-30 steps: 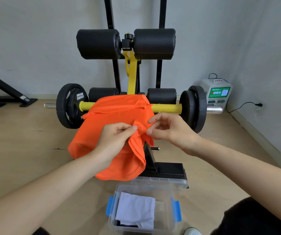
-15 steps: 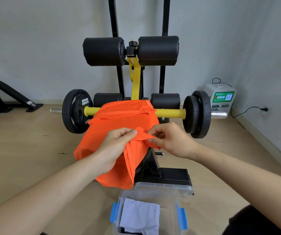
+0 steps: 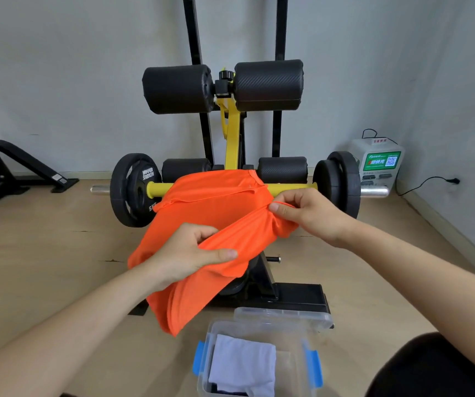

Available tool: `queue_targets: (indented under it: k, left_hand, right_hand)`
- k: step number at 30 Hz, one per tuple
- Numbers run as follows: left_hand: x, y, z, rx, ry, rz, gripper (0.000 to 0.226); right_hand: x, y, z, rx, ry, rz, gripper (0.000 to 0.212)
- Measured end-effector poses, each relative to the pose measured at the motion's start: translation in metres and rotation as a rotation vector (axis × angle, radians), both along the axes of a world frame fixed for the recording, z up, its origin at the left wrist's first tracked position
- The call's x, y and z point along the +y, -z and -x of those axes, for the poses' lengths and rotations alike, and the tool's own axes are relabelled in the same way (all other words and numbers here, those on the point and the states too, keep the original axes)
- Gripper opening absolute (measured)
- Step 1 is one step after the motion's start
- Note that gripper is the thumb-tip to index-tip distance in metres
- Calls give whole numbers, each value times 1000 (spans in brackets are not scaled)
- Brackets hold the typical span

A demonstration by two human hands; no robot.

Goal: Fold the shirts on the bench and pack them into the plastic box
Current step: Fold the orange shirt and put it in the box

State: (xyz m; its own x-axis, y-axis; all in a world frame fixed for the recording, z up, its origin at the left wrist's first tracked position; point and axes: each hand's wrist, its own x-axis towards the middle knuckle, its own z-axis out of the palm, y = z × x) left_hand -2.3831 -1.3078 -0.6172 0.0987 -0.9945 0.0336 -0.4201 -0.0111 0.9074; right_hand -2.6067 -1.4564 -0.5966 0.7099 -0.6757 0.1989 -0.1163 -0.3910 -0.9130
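Gym bench; orange shirt between left fingers and right fingers.

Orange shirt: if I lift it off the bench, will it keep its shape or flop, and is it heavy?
Likely floppy: the orange shirt sags between the left hand and right hand and hangs in loose folds below. Probably light: pinching fingers alone hold its edge up. It may slip, being only draped on the bench.
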Motion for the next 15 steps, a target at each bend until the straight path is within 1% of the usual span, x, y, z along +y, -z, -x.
queue_targets:
  k: [2, 5, 7, 11, 15]
  left_hand:
    - [2, 1, -10, -61, 12, -33, 38]
    - [7, 3, -23, -80, 53, -91, 30]
    - [11, 3, -29, -48, 30, -91, 24]
    - [9, 2, -36, -23, -160, 23, 19]
    - [-6, -3, -46, -114, -296, 135, 14]
  right_hand:
    - [-9, 3, -1, -27, 88, 14, 23]
    - [-22, 7, 0, -53, 213, 47, 22]
    - [-32, 12, -2, -28, 265, 77, 21]
    - [-48, 27, -15, 94, 307, 122, 18]
    - [-62, 40, -27, 193, 321, 180, 23]
